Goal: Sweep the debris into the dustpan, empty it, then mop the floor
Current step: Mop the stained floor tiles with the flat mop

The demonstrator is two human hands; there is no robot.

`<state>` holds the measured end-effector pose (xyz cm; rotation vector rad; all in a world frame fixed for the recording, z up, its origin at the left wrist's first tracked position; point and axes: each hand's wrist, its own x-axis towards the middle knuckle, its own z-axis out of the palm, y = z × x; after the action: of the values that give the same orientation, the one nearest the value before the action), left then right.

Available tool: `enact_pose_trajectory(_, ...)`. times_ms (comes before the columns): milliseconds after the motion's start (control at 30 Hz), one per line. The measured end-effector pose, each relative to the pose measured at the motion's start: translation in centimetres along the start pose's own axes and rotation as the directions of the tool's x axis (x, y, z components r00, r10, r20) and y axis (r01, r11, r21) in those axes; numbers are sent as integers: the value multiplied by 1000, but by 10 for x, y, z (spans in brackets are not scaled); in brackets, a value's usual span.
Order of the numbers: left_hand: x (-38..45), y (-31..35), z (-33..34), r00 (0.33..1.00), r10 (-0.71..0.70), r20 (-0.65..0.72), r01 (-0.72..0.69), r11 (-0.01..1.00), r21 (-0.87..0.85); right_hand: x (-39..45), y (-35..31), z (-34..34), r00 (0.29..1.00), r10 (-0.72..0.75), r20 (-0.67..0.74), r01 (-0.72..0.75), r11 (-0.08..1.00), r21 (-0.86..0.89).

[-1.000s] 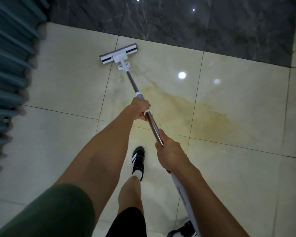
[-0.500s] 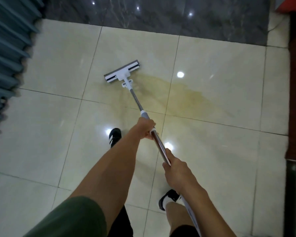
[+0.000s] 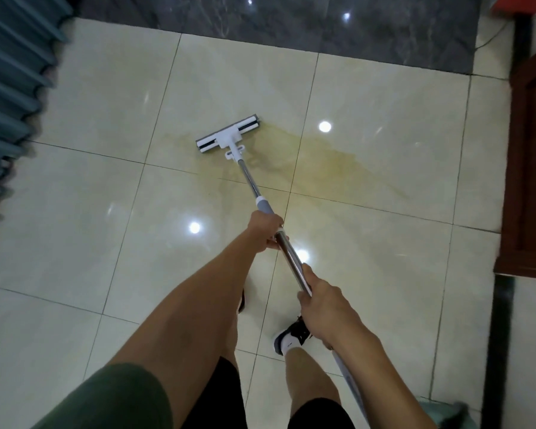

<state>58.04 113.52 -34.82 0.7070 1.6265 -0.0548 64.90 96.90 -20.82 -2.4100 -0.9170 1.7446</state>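
Pulled nearer since before, the mop head [image 3: 228,137] sits at the yellow stain's [image 3: 331,159] left end; wooden door [image 3: 532,168] right of it. Left hand [image 3: 265,229] and right hand [image 3: 325,308] both grip the mop handle [image 3: 288,255].

Mop handle [image 3: 351,385] end cut off below.

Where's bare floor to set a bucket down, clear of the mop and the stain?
Bare tiles lie left of the mop head, toward the blue curtain, and along the dark marble strip. Right is taken: the yellow stain runs toward the wooden door. Feet crowd the near floor.
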Motion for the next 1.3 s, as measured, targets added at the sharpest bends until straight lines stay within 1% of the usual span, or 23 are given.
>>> enact_pose_trajectory(167, 19, 22, -33, 1000, 20, 7, -20, 995, -96, 17, -36, 2, 1000, -23, 8, 23, 1000, 5)
enact_pose_trajectory(300, 42, 54, -80, 998, 56, 5, -54, 984, -168, 37, -87, 6, 997, -71, 3, 71, 997, -23)
enact_pose_trajectory(433, 66, 89, -151, 997, 71, -38, -78, 968, -237, 63, -160, 21, 995, -103, -16, 100, 985, -139)
enact_pose_trajectory(600, 99, 125, -248, 993, 64, -101, -92, 950, -300, 104, -256, 43, 985, -171, 16, 170, 956, -239)
enact_pose_trajectory(800, 127, 129, -329, 991, 19, -132, -71, 915, -398, 137, -326, 65, 978, -209, 29, 203, 891, -406)
enact_pose_trajectory(933, 140, 116, -357, 989, -28, -146, -42, 890, -455, 149, -348, 78, 973, -219, 65, 225, 860, -459)
enact_pose_trajectory(1067, 144, 107, -361, 988, -36, -152, -40, 885, -465, 149, -348, 83, 973, -215, 85, 229, 845, -483)
enact_pose_trajectory(1200, 141, 107, -344, 987, -47, -150, -15, 921, -390, 145, -334, 83, 975, -198, 100, 221, 839, -498)
enact_pose_trajectory(1300, 136, 100, -316, 987, -72, -144, 20, 943, -333, 138, -306, 75, 975, -185, 119, 220, 853, -474)
